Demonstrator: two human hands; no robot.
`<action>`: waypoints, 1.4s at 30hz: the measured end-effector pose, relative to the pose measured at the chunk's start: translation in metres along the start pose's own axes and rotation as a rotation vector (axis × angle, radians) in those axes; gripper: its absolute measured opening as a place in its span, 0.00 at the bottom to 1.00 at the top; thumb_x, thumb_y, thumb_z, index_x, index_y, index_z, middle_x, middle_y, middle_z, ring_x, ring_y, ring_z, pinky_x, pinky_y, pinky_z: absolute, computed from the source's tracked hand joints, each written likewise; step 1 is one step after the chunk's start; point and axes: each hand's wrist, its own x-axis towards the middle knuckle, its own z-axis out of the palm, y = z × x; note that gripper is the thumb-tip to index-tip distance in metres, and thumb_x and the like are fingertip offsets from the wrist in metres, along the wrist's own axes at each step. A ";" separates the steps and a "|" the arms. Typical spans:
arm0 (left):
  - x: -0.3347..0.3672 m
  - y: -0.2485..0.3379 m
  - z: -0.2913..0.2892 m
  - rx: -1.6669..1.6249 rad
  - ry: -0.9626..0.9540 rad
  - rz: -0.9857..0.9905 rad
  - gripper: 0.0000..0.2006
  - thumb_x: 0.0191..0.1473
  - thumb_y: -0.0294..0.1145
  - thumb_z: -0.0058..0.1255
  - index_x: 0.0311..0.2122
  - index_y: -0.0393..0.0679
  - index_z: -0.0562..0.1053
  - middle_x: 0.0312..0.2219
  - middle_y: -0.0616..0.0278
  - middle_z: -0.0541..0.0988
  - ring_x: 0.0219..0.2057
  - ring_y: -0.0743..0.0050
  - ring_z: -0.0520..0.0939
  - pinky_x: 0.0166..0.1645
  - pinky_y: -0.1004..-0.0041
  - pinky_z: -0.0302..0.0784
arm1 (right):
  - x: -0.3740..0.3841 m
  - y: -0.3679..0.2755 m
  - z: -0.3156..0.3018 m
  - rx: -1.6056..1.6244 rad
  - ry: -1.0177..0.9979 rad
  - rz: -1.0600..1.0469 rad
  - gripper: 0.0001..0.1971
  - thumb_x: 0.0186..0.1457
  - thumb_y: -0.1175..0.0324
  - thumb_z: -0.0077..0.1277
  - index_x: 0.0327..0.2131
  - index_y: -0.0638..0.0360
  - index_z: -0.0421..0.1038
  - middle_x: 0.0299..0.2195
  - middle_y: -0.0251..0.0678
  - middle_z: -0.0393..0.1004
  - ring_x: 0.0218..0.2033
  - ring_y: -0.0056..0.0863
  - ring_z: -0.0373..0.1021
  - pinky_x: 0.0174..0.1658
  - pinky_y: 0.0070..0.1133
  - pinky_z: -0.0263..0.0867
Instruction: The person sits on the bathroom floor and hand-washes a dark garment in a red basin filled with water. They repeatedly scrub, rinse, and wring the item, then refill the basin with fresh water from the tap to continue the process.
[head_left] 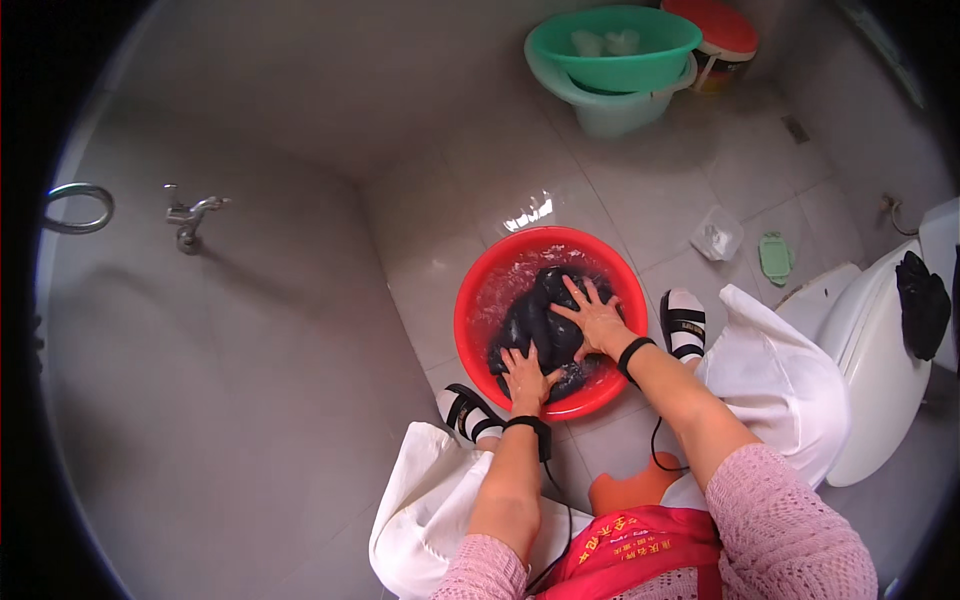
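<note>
Between my feet stands a round red basin (466, 345) with water in it. A dark, wet piece of cloth (535, 318), bunched up, lies in the water; its exact kind is hard to tell. My left hand (526, 384) presses on its near edge with fingers spread. Farther right, my right hand (596, 318) also rests on the cloth, fingers stretched wide apart. Neither hand is closed around it. Each wrist wears a black band, with a thin cable running from it.
A tap (190, 215) juts from the left wall. Stacked green basins (615, 70) and a red-lidded bucket (715, 45) stand at the back. To the right are a clear plastic box (717, 235), a green soap dish (774, 258) and a white toilet (870, 350) with a black cloth (922, 305) on it.
</note>
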 end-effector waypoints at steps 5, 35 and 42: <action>0.038 0.007 0.005 0.074 -0.083 -0.004 0.43 0.44 0.52 0.69 0.64 0.50 0.64 0.65 0.45 0.59 0.69 0.41 0.53 0.64 0.41 0.64 | 0.034 0.011 0.008 -0.114 -0.044 0.069 0.62 0.32 0.49 0.75 0.70 0.22 0.45 0.74 0.32 0.26 0.73 0.47 0.30 0.61 0.63 0.53; -0.151 0.083 -0.309 -1.151 0.255 0.268 0.08 0.42 0.22 0.58 0.32 0.38 0.77 0.26 0.62 0.80 0.26 0.72 0.80 0.32 0.74 0.74 | -0.159 -0.017 -0.251 0.030 0.100 -0.186 0.67 0.33 0.61 0.76 0.71 0.35 0.37 0.65 0.46 0.60 0.61 0.48 0.63 0.59 0.40 0.65; -0.222 0.077 -0.382 -1.442 0.460 0.604 0.09 0.47 0.16 0.55 0.36 0.37 0.78 0.29 0.61 0.82 0.31 0.74 0.83 0.38 0.75 0.79 | -0.173 -0.019 -0.211 0.186 0.273 -0.251 0.82 0.20 0.52 0.80 0.71 0.32 0.20 0.71 0.59 0.32 0.71 0.61 0.35 0.69 0.47 0.47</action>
